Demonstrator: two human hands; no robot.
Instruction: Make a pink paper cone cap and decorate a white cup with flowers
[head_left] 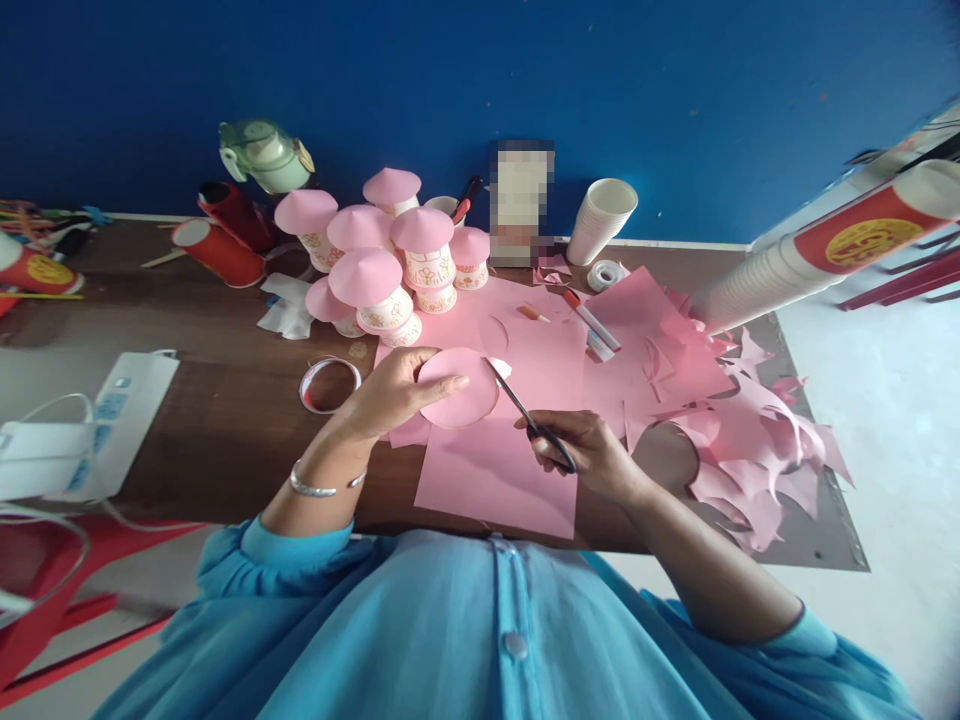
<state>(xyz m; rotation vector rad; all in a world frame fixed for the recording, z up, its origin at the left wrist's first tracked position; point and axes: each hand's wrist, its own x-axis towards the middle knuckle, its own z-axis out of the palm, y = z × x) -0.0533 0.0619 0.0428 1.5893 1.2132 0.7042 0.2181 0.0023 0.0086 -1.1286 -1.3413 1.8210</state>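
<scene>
Between the thumb and fingers of my left hand is a round pink paper disc, held flat above the table. My right hand grips scissors by their dark handles. Their blades reach up and left to the disc's right edge. A small white piece shows beside the blade tips; I cannot make out what it is. Pink paper sheets lie beneath both hands. Beyond my left hand stand several decorated paper cups with pink cone roofs.
Pink offcuts pile at the right, near a long stack of paper cups. A tape roll lies left of my left hand. Markers, a white cup stack and a power strip are also on the table.
</scene>
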